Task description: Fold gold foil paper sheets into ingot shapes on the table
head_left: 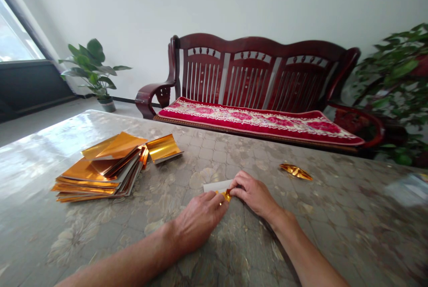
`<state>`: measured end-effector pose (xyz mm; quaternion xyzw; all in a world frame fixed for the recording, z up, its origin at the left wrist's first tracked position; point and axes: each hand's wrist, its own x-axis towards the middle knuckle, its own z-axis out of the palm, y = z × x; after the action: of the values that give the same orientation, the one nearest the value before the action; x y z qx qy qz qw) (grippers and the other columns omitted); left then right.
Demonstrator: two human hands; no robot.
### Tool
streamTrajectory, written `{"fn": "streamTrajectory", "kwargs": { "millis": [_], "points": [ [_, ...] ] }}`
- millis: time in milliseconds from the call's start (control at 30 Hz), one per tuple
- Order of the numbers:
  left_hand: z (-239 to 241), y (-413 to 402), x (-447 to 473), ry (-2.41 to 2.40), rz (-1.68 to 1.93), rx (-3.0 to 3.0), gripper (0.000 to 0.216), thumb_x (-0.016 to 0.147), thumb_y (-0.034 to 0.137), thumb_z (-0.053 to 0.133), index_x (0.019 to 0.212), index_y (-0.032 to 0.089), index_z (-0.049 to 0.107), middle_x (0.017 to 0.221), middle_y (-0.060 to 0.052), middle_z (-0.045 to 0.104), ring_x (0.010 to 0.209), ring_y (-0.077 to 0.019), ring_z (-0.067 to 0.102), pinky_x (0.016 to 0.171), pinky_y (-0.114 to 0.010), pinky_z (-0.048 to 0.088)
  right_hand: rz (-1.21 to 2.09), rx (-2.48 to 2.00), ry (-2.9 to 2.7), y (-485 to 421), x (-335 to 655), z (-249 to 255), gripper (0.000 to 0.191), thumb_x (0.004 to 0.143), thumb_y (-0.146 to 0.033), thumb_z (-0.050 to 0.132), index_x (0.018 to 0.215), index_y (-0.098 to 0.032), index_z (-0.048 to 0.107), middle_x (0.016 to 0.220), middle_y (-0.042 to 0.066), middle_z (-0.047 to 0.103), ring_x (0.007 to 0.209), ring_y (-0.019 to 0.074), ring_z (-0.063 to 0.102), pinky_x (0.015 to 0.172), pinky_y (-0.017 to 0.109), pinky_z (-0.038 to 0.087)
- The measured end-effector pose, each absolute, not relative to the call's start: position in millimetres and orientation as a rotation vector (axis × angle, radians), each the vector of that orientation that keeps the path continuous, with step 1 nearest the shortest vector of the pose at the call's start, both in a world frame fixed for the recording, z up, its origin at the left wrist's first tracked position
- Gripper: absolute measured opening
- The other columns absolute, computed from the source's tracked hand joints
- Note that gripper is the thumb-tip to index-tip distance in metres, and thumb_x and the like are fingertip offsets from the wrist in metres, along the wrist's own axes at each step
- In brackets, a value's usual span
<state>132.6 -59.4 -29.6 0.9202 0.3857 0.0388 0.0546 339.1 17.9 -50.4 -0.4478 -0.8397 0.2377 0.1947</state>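
Near the middle of the table, my left hand [204, 215] and my right hand [253, 192] pinch a sheet of gold foil paper [216, 185] between them. Its pale backing shows as a strip behind the fingers, and a crumpled gold part peeks out where the fingertips meet. The fingers of both hands are closed on it; my left hand hides much of the sheet. To the right lies a folded gold foil piece [296, 172], pointed at both ends. A stack of gold foil sheets [96, 175] rests at the left, with one curled foil sheet [163, 147] beside it.
The table [160, 233] has a glossy patterned cover. A blurred clear plastic item [408, 189] lies at its right edge. Beyond stands a dark red wooden bench [261, 72] with a floral cushion [254, 119]. Potted plants [95, 70] stand left and right.
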Motion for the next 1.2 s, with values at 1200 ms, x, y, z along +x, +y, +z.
{"fn": "streamTrajectory", "kwargs": {
  "millis": [1200],
  "points": [
    [-39,-57,130,1.186,0.224,2.758,0.031,0.083,0.005,0.047,0.111,0.019,0.049,0.134,-0.011,0.047,0.108,-0.0246,0.047,0.096,-0.042,0.048,0.575,-1.355,-2.304,11,333,-52,0.019,0.092,-0.027,0.051,0.085,-0.026,0.068,0.094,-0.001,0.063,0.089,0.0157,0.061,0.074,0.025,0.041]
  ]
}}
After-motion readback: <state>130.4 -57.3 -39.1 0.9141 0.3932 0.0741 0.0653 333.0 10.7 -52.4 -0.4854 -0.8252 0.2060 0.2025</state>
